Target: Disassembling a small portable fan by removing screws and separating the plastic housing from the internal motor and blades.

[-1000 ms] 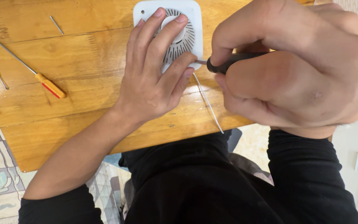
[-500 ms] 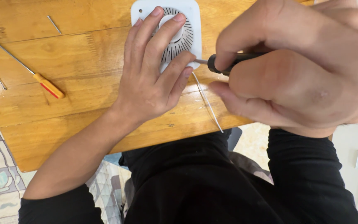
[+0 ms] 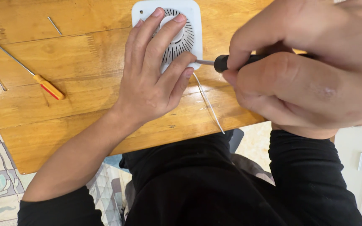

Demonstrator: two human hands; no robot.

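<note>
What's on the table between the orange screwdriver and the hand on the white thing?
Nothing: in the head view, only bare wooden table lies between the orange screwdriver and the left hand pressing the white vent cover.

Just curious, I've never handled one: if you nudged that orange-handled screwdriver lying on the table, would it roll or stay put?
The orange-handled screwdriver looks apt to roll: its handle seems rounded and it lies flat on the smooth, glossy wooden table. The long thin metal shaft is probably stiff, not floppy. It likely feels light, with most weight at the handle end.
</note>
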